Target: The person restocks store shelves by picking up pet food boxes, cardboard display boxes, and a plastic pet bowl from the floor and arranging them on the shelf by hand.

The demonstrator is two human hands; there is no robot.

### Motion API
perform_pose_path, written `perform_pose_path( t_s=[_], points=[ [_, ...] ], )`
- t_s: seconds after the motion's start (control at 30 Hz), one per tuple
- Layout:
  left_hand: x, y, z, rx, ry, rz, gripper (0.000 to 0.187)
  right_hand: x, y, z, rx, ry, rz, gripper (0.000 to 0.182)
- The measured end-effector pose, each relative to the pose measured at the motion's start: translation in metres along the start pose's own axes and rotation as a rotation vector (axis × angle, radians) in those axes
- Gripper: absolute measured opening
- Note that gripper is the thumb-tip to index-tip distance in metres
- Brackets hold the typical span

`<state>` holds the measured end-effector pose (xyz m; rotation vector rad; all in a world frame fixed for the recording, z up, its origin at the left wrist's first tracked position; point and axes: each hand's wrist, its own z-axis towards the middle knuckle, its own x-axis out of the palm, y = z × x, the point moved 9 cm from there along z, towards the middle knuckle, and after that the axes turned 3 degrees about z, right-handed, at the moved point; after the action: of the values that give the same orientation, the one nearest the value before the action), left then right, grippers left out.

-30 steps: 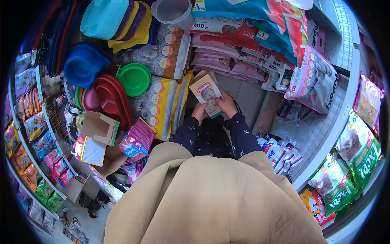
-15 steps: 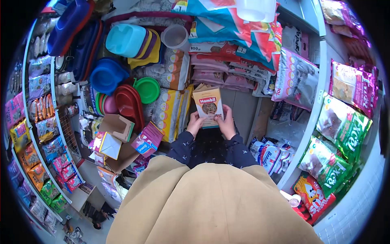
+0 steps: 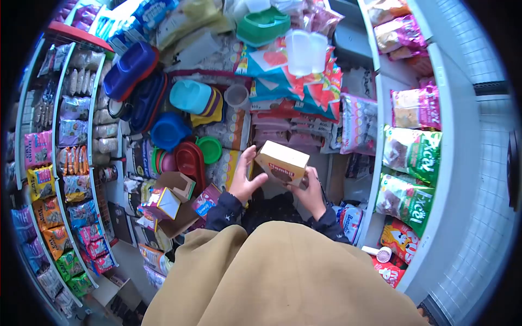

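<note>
A yellow-and-white Hambil box is tilted in front of me, its pale top side facing up. My right hand grips its lower right corner. To the left of the box, my left hand is spread, thumb and fingers apart, and holds nothing. Its fingertips are close to the box's left edge. Below the left hand, a purple-and-pink box leans beside an open cardboard box.
Stacked plastic trays, a red tray and a green bowl sit at the left. Bags are piled ahead. Shelves hold green Excel bags at right and small packets at left.
My left hand has let go of the box and opened to its left. The box has tipped, showing its top, while my right hand keeps hold. The view has shifted.
</note>
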<state>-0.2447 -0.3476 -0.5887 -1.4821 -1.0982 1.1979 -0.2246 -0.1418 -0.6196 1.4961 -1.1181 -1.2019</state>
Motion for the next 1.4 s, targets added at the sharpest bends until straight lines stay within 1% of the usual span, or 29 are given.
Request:
perform_pose_path(
  t_s=[0.03,0.1,0.13,0.17,0.23,0.27,0.33,0.4,0.47,0.53,0.63,0.7,0.73,0.77,0.8,0.87,0.9,0.93,1.0,1.03,1.07,1.13,1.17,1.27,1.3,1.4],
  points=[
    [0.0,-0.028,0.002,0.03,-0.001,0.001,0.067,-0.005,0.015,-0.006,-0.027,-0.01,-0.024,0.054],
    [0.004,-0.092,0.001,0.203,-0.003,0.011,0.068,-0.015,0.041,-0.018,-0.082,-0.031,-0.052,0.053],
    [0.005,-0.115,-0.002,0.288,-0.004,0.018,0.068,-0.018,0.051,-0.026,-0.1,-0.026,-0.053,0.053],
    [0.005,-0.129,-0.004,0.316,-0.006,0.021,0.068,-0.021,0.061,-0.032,-0.119,-0.022,-0.054,0.053],
    [0.015,-0.16,-0.012,0.44,0.074,0.187,0.061,-0.029,0.081,-0.044,-0.161,-0.028,-0.061,0.053],
    [0.021,-0.174,-0.017,0.501,0.114,0.271,0.057,-0.03,0.088,-0.049,-0.16,-0.02,-0.017,0.053],
    [0.023,-0.191,-0.025,0.513,0.138,0.28,0.055,-0.036,0.1,-0.063,-0.149,-0.003,0.067,0.053],
    [0.027,-0.203,-0.033,0.488,0.184,0.303,0.051,-0.046,0.112,-0.079,-0.156,-0.001,0.066,0.053],
    [0.032,-0.216,-0.042,0.51,0.18,0.279,0.051,-0.052,0.128,-0.086,-0.139,0.026,0.087,0.053],
    [0.037,-0.227,-0.048,0.506,0.179,0.227,0.049,-0.064,0.154,-0.096,-0.141,0.035,0.049,0.053],
    [0.042,-0.258,-0.06,0.571,0.152,0.276,0.048,-0.079,0.179,-0.106,-0.122,0.069,-0.028,0.053],
    [0.047,-0.274,-0.069,0.596,0.134,0.295,0.047,-0.084,0.189,-0.107,-0.165,0.127,0.028,0.06],
    [0.051,-0.284,-0.074,0.65,0.133,0.311,0.045,-0.086,0.197,-0.11,-0.181,0.155,0.058,0.063],
    [0.056,-0.294,-0.079,0.705,0.137,0.327,0.042,-0.091,0.203,-0.115,-0.185,0.146,0.056,0.063],
    [0.062,-0.304,-0.083,0.768,0.146,0.339,0.04,-0.096,0.212,-0.119,-0.213,0.136,0.039,0.069],
    [0.071,-0.317,-0.088,0.79,0.152,0.28,0.038,-0.11,0.233,-0.127,-0.273,0.089,-0.001,0.082],
    [0.074,-0.324,-0.089,0.792,0.151,0.225,0.037,-0.12,0.239,-0.13,-0.278,0.04,-0.01,0.082],
    [0.079,-0.331,-0.088,0.795,0.162,0.166,0.035,-0.127,0.248,-0.136,-0.325,0.033,0.021,0.086],
    [0.092,-0.351,-0.087,0.842,0.253,0.138,0.033,-0.142,0.264,-0.154,-0.407,-0.011,0.078,0.095],
    [0.099,-0.361,-0.086,0.862,0.29,0.13,0.032,-0.153,0.268,-0.163,-0.399,-0.101,0.065,0.095],
    [0.109,-0.369,-0.088,0.888,0.377,0.098,0.032,-0.157,0.277,-0.173,-0.433,-0.142,-0.052,0.099],
    [0.122,-0.38,-0.082,0.832,0.455,0.029,0.029,-0.164,0.293,-0.192,-0.474,-0.219,-0.294,0.105],
    [0.134,-0.388,-0.085,0.864,0.547,0.009,0.029,-0.177,0.298,-0.201,-0.456,-0.314,-0.307,0.105],
    [0.153,-0.417,-0.093,1.038,0.652,-0.031,0.035,-0.177,0.333,-0.241,-0.662,-0.394,-0.456,0.101],
    [0.164,-0.424,-0.097,1.062,0.737,-0.051,0.035,-0.18,0.337,-0.255,-0.638,-0.48,-0.472,0.101],
    [0.185,-0.446,-0.114,1.164,0.909,-0.17,0.033,-0.177,0.34,-0.285,-0.453,-0.528,-0.44,0.096]
  ],
)
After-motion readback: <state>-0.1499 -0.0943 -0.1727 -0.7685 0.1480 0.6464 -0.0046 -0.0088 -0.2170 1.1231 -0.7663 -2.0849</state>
